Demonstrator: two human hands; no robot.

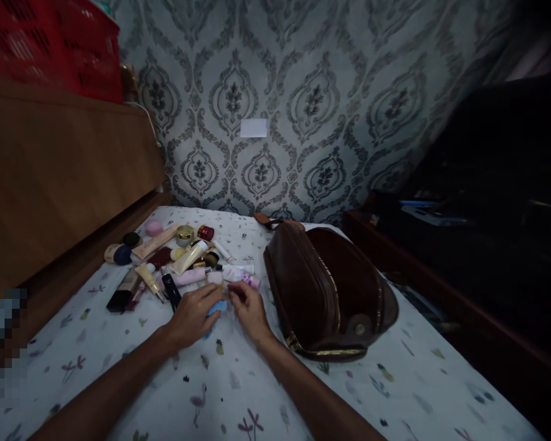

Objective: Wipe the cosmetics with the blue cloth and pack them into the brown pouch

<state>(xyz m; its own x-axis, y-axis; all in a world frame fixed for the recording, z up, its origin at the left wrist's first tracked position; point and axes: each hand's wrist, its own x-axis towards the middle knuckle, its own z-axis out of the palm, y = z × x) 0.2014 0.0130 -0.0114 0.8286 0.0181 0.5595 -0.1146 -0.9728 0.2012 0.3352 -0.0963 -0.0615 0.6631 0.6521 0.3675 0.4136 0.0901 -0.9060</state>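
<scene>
My left hand (193,316) rests on the patterned sheet (257,392) with its fingers curled over a small blue object (217,308). My right hand (249,310) lies just right of it, fingers bent and touching the same blue object. Directly beyond both hands lies a scatter of several cosmetics (174,260): tubes, small jars, round compacts and a dark stick (171,289). A brown leather pouch (326,291) with a gold zip lies on its side to the right of my right hand.
A wooden headboard (59,177) runs along the left, with a red crate (50,46) on top. Patterned wallpaper (303,92) backs the bed. Dark furniture (487,214) stands close on the right.
</scene>
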